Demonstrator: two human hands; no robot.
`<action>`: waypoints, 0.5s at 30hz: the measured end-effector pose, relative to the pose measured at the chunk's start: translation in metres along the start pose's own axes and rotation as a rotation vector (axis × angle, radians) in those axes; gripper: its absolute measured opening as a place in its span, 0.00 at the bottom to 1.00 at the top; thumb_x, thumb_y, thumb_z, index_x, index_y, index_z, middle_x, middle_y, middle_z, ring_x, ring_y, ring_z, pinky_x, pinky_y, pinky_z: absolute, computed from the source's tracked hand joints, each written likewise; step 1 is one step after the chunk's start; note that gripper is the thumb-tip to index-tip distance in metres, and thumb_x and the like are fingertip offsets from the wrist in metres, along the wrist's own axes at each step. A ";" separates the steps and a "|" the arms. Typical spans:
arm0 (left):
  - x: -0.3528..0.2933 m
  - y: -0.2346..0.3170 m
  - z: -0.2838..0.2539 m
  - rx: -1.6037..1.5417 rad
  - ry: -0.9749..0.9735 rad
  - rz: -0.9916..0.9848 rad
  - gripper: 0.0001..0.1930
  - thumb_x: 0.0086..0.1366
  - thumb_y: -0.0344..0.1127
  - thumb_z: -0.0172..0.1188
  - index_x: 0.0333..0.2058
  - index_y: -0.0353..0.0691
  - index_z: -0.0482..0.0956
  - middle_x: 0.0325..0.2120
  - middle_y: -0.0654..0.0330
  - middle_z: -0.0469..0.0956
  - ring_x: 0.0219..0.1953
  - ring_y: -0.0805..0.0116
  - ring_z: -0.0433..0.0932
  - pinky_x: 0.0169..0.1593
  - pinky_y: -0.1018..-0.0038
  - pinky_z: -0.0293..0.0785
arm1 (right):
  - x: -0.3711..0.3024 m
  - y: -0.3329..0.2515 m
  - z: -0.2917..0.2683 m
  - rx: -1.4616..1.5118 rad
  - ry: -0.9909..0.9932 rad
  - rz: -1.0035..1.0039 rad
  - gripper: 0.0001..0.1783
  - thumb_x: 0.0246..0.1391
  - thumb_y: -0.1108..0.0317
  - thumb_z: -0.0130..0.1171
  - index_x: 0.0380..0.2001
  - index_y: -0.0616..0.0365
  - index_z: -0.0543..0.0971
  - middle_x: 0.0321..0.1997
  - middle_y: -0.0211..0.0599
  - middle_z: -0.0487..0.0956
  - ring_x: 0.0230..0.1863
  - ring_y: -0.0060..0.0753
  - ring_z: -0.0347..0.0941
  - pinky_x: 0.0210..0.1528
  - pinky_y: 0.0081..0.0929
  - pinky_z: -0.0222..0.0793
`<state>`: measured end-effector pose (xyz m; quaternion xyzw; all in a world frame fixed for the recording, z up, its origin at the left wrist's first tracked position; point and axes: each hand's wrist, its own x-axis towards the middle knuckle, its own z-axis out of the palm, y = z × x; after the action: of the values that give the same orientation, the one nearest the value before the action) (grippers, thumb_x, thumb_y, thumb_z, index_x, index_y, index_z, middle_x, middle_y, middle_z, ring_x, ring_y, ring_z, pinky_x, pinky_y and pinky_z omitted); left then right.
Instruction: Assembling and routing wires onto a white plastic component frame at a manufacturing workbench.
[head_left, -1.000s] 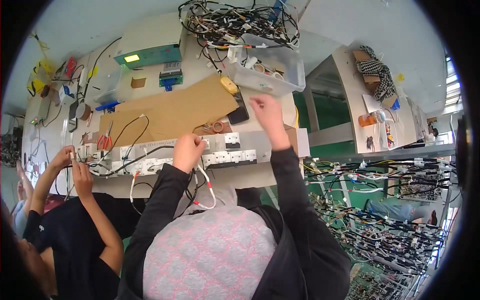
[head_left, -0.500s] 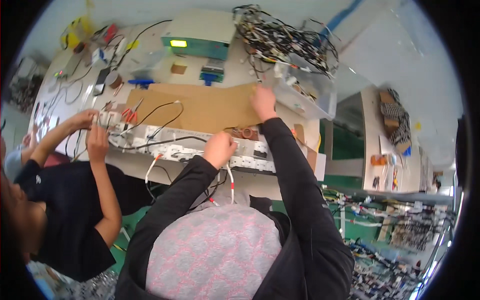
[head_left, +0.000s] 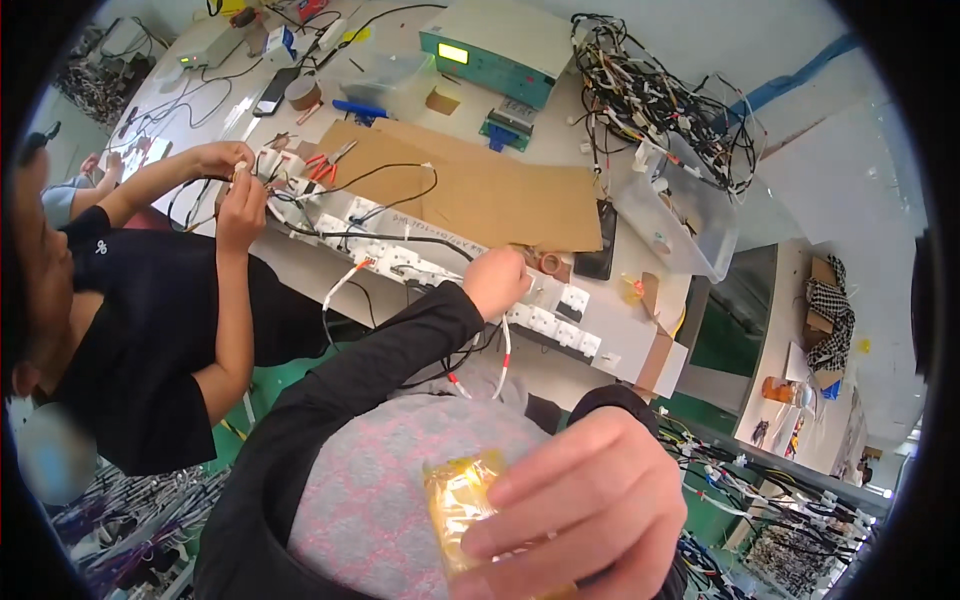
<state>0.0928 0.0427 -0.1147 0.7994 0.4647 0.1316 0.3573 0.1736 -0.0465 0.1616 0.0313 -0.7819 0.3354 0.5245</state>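
Close in front of me, my right hand [head_left: 590, 510] grips a shiny yellow packet [head_left: 460, 505], partly hidden behind the fingers. My left hand [head_left: 497, 281] is closed over a long board fitted with white connector blocks [head_left: 548, 322]; what its fingers hold is hidden. A black cable [head_left: 430, 238] runs along the board to this hand. Below the hand hangs a white cable with red bands [head_left: 506, 345]. Just beyond it lies a copper-coloured ring [head_left: 550, 263].
At my left a co-worker's hands [head_left: 240, 185] work at the board's far-left end. Behind the board lie a cardboard sheet [head_left: 500, 190], a black phone [head_left: 597, 240] and red-handled pliers [head_left: 325, 168]. A clear plastic bin [head_left: 700, 235] and tangled cables [head_left: 650, 95] sit at the back right, beside a green-fronted box [head_left: 500, 60].
My right hand has come from beside the cardboard and bin back close to me, and the yellow packet now shows in it. My left hand stays on the board. The view has shifted.
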 end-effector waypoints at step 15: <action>0.003 -0.001 0.008 -0.019 0.100 0.067 0.10 0.51 0.34 0.56 0.20 0.32 0.80 0.24 0.43 0.78 0.31 0.43 0.79 0.38 0.53 0.75 | 0.004 -0.004 0.004 0.041 -0.100 0.006 0.09 0.50 0.71 0.64 0.37 0.54 0.81 0.42 0.43 0.83 0.39 0.41 0.80 0.42 0.30 0.77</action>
<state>0.0980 0.0414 -0.1217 0.8036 0.4537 0.1877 0.3364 0.1698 -0.0509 0.1663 0.0561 -0.8003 0.3509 0.4830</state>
